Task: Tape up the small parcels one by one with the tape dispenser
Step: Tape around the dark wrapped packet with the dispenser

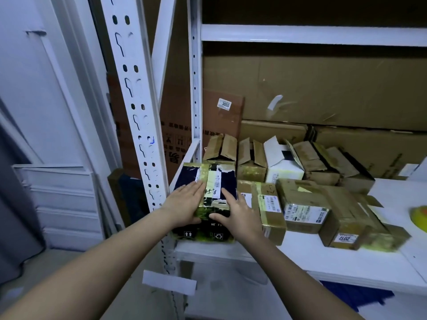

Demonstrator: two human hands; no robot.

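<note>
Pressing down on the dark parcel (205, 199) at the shelf's (346, 264) front-left corner, both hands flatten its top flaps: the left hand (184, 205) lies spread and flat, the right hand (238, 212) rests fingers straight, thumb hooked over the near edge, neither grip pinching anything. Brown parcels (300, 209) crowd toward three o'clock. Judging by this, closing comes before taping; next, one hand must fetch the yellow tape roll (419, 215) at three o'clock.

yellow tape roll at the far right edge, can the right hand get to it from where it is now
Probably yes. The tape roll lies in the open on the white shelf. The right hand must let go of the dark parcel and cross over the brown parcels between.
</note>
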